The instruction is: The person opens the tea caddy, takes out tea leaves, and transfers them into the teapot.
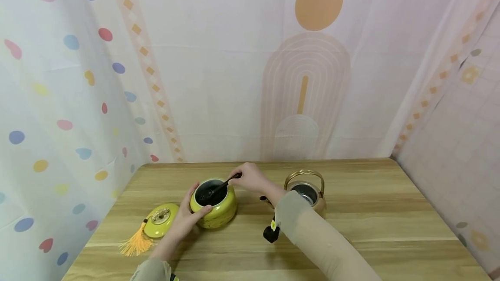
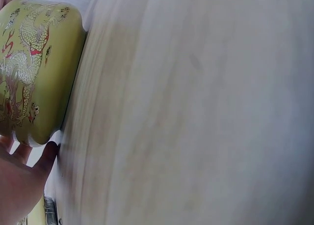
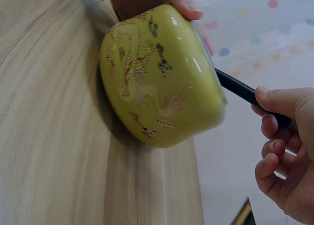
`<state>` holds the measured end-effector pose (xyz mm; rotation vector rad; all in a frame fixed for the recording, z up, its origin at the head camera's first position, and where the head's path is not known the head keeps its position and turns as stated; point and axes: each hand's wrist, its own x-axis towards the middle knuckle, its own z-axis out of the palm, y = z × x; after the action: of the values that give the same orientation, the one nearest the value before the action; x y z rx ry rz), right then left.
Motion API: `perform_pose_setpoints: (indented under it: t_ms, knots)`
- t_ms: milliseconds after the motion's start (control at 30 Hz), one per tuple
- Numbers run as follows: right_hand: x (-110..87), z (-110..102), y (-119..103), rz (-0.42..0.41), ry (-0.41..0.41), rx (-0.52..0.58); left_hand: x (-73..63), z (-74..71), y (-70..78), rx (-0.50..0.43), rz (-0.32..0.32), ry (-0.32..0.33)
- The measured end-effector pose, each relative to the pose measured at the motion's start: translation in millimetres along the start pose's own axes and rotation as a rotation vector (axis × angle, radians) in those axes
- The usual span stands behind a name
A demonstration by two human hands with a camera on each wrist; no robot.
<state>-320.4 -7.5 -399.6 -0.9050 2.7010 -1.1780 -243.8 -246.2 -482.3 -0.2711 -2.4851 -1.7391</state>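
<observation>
A yellow jar stands on the wooden table, its mouth uncovered and dark inside. Gold dragons decorate its side in the right wrist view. My left hand holds the jar from the left, thumb at the near rim and fingers around the far side. Between thumb and fingers, my right hand pinches the dark handle of a spoon. The spoon slants down into the jar; its lower end is hard to tell from the dark inside.
Left of the jar lies its yellow lid with an orange tassel. A gold-handled kettle, uncovered, stands to the right, partly hidden by my right forearm. Behind the wooden table hangs a patterned curtain.
</observation>
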Motion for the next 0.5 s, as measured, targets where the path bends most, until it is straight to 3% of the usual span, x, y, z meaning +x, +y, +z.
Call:
perform_pose_setpoints:
  t_ms: [300, 500]
  knots:
    - [-10.0, -14, 7, 0.039, 0.058, 0.129, 3.5, 1.2, -3.1, 0.034, 0.01, 0.013]
    - [-14.5, -21, 12, 0.04, 0.08, 0.148, 4.5, 1.7, -4.3, 0.034, 0.007, 0.009]
